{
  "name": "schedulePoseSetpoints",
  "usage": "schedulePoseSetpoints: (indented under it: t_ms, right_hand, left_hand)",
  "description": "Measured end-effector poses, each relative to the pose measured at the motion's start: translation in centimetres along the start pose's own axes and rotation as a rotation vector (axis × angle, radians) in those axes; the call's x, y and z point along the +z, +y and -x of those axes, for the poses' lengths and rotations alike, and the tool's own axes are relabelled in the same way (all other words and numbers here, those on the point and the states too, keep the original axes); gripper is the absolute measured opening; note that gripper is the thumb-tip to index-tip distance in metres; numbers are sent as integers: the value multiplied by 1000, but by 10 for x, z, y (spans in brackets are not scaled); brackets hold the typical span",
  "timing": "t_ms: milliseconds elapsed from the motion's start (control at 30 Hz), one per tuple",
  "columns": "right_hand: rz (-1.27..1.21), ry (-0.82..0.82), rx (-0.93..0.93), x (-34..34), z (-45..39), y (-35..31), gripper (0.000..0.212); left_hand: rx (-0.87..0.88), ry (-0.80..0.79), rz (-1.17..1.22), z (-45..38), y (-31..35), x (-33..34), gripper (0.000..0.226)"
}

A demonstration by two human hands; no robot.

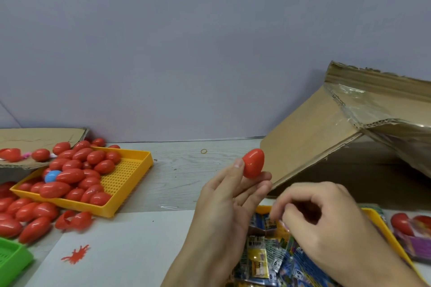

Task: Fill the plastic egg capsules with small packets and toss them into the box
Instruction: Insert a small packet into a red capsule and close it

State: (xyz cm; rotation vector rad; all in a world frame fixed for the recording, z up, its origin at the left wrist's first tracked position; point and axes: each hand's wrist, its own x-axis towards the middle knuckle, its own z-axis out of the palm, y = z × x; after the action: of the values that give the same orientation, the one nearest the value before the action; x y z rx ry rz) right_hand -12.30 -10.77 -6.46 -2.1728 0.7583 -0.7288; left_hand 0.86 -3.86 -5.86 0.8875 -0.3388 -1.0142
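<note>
My left hand (229,196) holds a closed red plastic egg capsule (253,163) between thumb and fingertips, raised above the table in front of the cardboard box (310,137). My right hand (321,219) reaches with curled fingers into the yellow tray (382,223) of small printed packets (268,254); whether it pinches one I cannot tell. At the left another yellow tray (130,182) holds several red capsules (77,170) and a blue one (52,176).
More red capsules (25,214) lie loose on the table at the far left, by a green tray (14,261). A flat piece of cardboard (37,140) sits at the back left. A rubber band (203,151) lies by the wall. A packaged toy (412,233) lies at the right edge.
</note>
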Motion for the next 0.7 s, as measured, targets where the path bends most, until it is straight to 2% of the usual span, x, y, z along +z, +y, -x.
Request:
schedulePoseSetpoints:
  t_ms: [67,133,233,300,367,433,467,533,700]
  right_hand:
    - [32,-117,-16,-4,1,0,29]
    - [2,-96,-46,-6,0,0,27]
    - [38,116,-112,-3,-1,3,21]
    - [23,251,-125,0,-2,2,6]
    - [-34,300,-130,3,-1,1,27]
    - [-60,283,-145,5,-2,-1,54]
    - [-82,261,-153,5,-3,-3,61]
    - [-144,240,-153,6,-3,-3,61]
    - [-229,294,-107,6,-4,1,41]
  left_hand:
    - [-15,16,28,0,1,-1,34]
    - [-20,19,37,0,1,-1,39]
    - [-22,15,10,-1,0,-1,38]
    - [-26,0,-18,-1,-2,-1,32]
    - [-26,-25,-57,-2,-4,-1,30]
    - [-28,-60,-113,-2,-7,-1,30]
    - [-32,-75,-140,-2,-8,-1,31]
    - [-41,-98,-178,-3,-10,-1,35]
    - [19,-122,-285,-3,-12,-1,38]
